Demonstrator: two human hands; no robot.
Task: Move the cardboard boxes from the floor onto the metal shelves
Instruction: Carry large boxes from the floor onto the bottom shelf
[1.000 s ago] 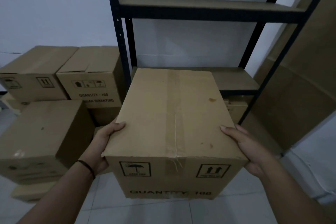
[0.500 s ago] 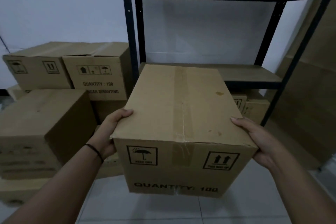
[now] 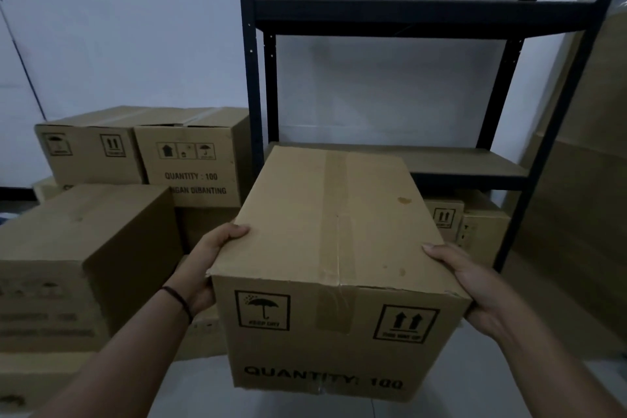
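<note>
Here, 2 hands carry a taped cardboard box in front of the metal shelf, long axis aimed at it. Left hand and right hand clamp opposite sides, thumbs hooked over the top edges, equally near

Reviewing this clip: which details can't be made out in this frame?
- Head view: the fingers of the left hand and right hand run behind the sides of the carried box; only the thumbs show.
- The boxes under the lower shelf are partly hidden by the carried box.
- Print on the near left box is blurred and unreadable.
- The rack's top is cut off by the frame edge.
</note>
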